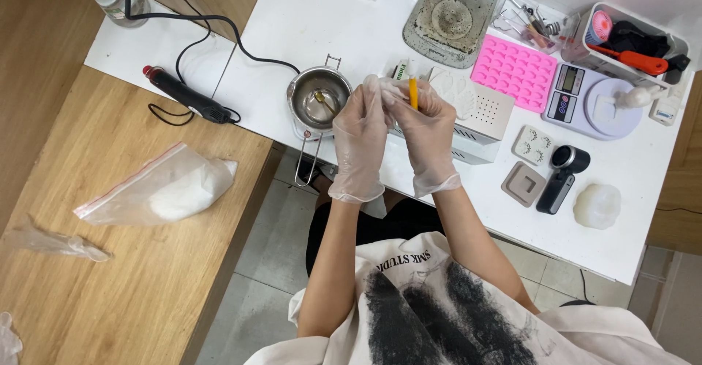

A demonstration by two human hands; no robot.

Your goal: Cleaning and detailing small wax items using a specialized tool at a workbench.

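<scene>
Both gloved hands meet above the white table (322, 14) edge: the left hand (360, 142) and right hand (426, 138) are pressed together, fingertips pinching a small yellow tube (413, 93) held upright between them. At nine o'clock from the hands sits a small metal pot (318, 102) with a spoon inside. At three o'clock lie a pink silicone mould (515, 69) and a digital scale (585, 102). Behind the hands stands a white box (486, 120). Forearms rise side by side, wrists bent inward.
</scene>
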